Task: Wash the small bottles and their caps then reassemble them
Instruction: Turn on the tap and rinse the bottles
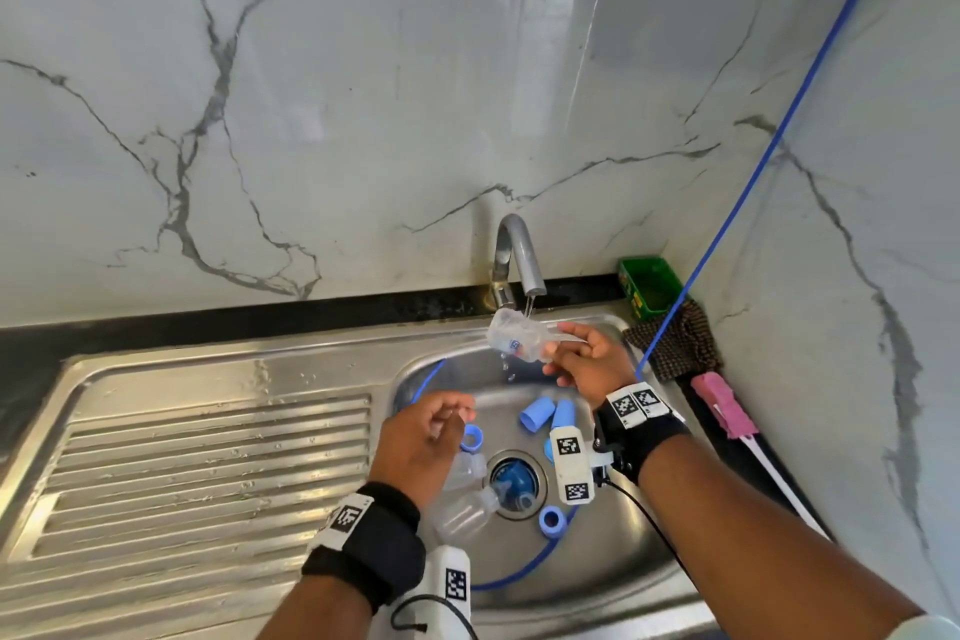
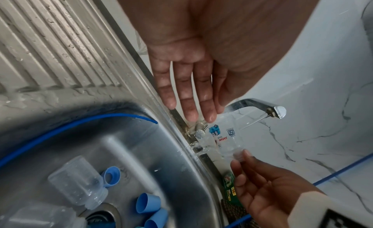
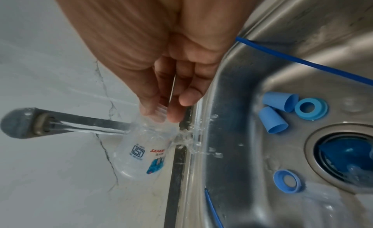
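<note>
My right hand pinches the neck of a clear printed bottle, lying on its side under the running tap. In the right wrist view the stream hits this bottle and splashes off. My left hand hovers over the sink basin, its fingers straight and wet, holding nothing. Two more clear bottles lie near the drain. Blue tall caps and blue ring caps are scattered on the basin floor.
A ribbed wet drainboard spreads to the left. The drain holds a blue strainer. A thin blue tube runs down the wall and loops in the basin. A green box, checked cloth and pink brush sit at the right corner.
</note>
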